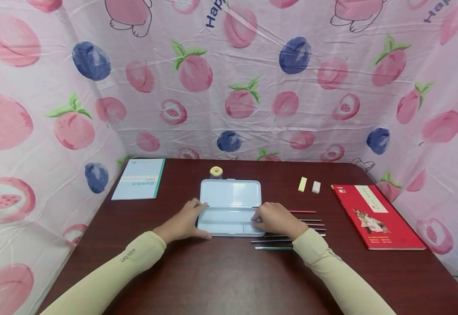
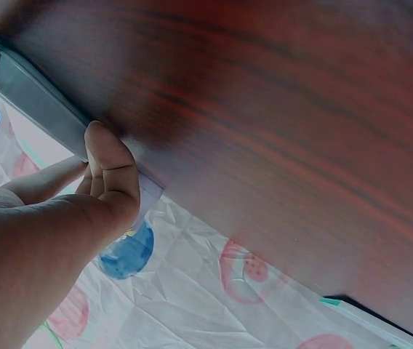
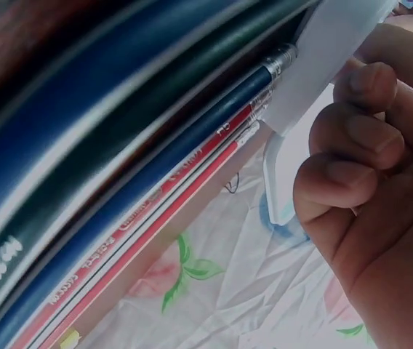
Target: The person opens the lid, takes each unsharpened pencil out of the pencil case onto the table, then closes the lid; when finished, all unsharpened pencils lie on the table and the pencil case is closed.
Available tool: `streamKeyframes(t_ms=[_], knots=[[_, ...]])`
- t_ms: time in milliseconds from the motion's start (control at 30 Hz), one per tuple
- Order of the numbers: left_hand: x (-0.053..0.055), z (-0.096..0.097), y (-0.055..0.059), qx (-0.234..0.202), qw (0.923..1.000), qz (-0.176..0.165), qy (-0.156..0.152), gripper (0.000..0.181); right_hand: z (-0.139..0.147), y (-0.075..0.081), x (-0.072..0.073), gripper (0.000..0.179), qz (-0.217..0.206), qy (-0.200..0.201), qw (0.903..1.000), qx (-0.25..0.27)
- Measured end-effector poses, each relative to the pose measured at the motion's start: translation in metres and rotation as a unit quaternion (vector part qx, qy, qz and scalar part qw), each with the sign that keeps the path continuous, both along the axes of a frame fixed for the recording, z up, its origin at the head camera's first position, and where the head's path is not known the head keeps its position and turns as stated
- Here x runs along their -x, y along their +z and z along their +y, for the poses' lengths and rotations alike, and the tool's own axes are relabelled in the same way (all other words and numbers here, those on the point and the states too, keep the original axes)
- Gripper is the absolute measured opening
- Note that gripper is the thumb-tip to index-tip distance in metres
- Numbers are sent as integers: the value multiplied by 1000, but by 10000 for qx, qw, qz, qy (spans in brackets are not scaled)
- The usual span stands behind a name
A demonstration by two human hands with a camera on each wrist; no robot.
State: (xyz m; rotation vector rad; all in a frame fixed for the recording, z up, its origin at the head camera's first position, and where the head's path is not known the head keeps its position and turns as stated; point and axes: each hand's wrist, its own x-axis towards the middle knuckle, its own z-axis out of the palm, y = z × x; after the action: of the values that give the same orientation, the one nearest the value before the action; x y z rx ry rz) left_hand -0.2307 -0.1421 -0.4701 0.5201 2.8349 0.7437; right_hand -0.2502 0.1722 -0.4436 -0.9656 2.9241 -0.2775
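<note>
A pale blue pencil box (image 1: pixel 229 214) lies on the table with its lid (image 1: pixel 230 193) raised at the back; a divider and compartments show inside. My left hand (image 1: pixel 183 222) grips its left end, thumb at the front corner and fingers farther back. In the left wrist view the thumb and a fingertip of that hand (image 2: pixel 83 193) touch the box's side (image 2: pixel 39 98). My right hand (image 1: pixel 277 218) reaches into the right end of the box, fingers curled. The right wrist view shows this hand (image 3: pixel 381 196) beside the box wall (image 3: pixel 323 62); whatever its thumb and forefinger pinch is hidden.
Several pencils (image 1: pixel 274 248) lie right of the box, partly under my right forearm. Behind the box stands a small yellow-topped container (image 1: pixel 215 172). A yellow block (image 1: pixel 302 184) and a white eraser (image 1: pixel 316 187) lie back right. A notebook (image 1: pixel 138 179) and red book (image 1: pixel 378 218) flank them.
</note>
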Motion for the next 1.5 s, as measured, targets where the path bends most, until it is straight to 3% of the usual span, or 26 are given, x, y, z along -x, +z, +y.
streamKeyframes(t_ms=[167,300,567,933,1267,1500], knots=[[0,0,0,-22,10000,15,-5,110,1,-2,0,9,272,44,9996,7],[0,0,0,-20,10000,27,0,111,-1,1,1,4,250,-5,9997,48],[0,0,-2,-27,10000,25,2,111,-3,7,11,10,-289,9,9996,39],[-2,1,0,-79,10000,-46,23,110,2,7,18,17,-627,41,9980,46],[-3,1,3,-136,9998,29,-116,109,7,5,26,13,-1079,331,9934,217],[-3,0,2,-133,9998,56,-104,110,10,7,27,16,-1126,286,9923,421]])
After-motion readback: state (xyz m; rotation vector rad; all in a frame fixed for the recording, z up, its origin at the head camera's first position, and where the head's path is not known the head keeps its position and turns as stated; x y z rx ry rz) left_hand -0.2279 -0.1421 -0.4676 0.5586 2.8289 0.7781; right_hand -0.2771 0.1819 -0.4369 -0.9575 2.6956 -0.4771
